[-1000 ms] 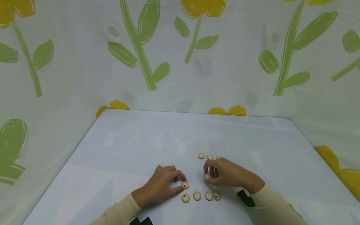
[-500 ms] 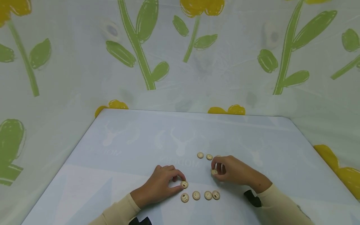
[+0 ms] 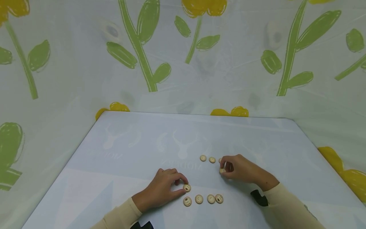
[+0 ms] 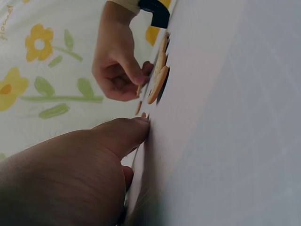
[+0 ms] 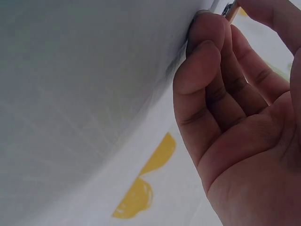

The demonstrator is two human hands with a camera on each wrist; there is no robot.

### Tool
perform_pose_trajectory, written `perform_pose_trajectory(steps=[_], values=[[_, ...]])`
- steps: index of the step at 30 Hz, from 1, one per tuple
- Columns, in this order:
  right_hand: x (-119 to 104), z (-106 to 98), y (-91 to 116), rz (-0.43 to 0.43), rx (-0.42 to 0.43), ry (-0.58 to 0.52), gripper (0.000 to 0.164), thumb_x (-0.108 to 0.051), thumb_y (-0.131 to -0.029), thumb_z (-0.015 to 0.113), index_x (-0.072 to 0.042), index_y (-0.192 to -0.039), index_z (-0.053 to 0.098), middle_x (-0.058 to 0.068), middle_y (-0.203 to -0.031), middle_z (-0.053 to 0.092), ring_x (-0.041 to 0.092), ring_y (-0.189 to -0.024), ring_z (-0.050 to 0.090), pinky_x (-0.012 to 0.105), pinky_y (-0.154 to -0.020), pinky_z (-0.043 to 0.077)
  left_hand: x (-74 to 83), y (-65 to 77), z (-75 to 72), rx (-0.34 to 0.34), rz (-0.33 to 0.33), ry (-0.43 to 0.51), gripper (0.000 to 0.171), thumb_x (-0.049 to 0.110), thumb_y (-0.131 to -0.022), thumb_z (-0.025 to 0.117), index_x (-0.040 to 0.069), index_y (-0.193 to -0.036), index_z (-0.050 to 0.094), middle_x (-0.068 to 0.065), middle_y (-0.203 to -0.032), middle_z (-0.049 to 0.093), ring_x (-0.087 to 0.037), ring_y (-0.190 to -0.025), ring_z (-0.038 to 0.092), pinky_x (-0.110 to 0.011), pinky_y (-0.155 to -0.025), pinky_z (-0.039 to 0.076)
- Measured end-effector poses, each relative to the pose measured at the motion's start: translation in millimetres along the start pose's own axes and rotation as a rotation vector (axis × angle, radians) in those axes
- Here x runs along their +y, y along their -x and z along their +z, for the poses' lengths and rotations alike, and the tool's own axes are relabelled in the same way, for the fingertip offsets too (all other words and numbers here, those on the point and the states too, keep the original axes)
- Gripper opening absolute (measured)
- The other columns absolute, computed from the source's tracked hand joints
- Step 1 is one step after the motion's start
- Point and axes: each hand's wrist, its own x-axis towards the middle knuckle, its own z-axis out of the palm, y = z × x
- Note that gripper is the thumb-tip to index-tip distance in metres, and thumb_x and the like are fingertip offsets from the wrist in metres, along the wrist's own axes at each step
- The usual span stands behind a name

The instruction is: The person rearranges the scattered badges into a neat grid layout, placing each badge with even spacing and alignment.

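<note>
My left hand (image 3: 164, 187) rests low over the table, its thumb and index fingertip pinching the edges of a small round wooden disc with a printed face (image 3: 187, 188). Up and to the right, my right hand (image 3: 240, 168) pinches a similar wooden disc (image 3: 222, 170) between thumb and index finger. That held disc shows edge-on in the right wrist view, past the fingers (image 5: 202, 66). Just beyond the right fingertips lies a third disc (image 3: 220, 160), mostly hidden by the hand. In the left wrist view the left thumb (image 4: 127, 134) is near the tabletop.
Several more face discs lie in a front row, among them a left one (image 3: 187, 201) and a right one (image 3: 219, 198) touching its neighbour. Two discs (image 3: 203, 158) (image 3: 212, 160) lie farther back. The pale table (image 3: 128, 136) ends at a flower-printed cloth (image 3: 214, 79).
My right hand has moved right and away from me with its disc, coming close to the back row. My left hand has stayed in place on its disc.
</note>
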Motion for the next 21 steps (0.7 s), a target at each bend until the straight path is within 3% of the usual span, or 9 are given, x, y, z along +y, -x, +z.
perform_pose_trajectory(steps=[11,21], values=[[-0.5,-1.5,-1.4,0.073,-0.022,-0.016,0.016,-0.02,-0.087,0.077,-0.016,-0.098,0.066,-0.006,-0.074,0.056,0.009,-0.069,0.052,0.022,-0.058,0.046,-0.6,-1.2,1.2,0.0,0.005,-0.02,0.02,0.041,-0.085,0.078,0.034,-0.102,0.07,0.019,-0.081,0.05,0.003,-0.077,0.046,-0.029,-0.075,0.027],[1.8,-0.8,-2.1,0.078,-0.014,-0.014,0.016,-0.015,-0.087,0.076,-0.015,-0.099,0.065,-0.005,-0.073,0.055,0.008,-0.067,0.051,0.022,-0.057,0.045,-0.6,-1.1,0.5,0.001,0.006,-0.028,0.02,0.042,-0.086,0.077,0.034,-0.102,0.07,0.019,-0.081,0.05,0.004,-0.076,0.045,-0.029,-0.075,0.027]])
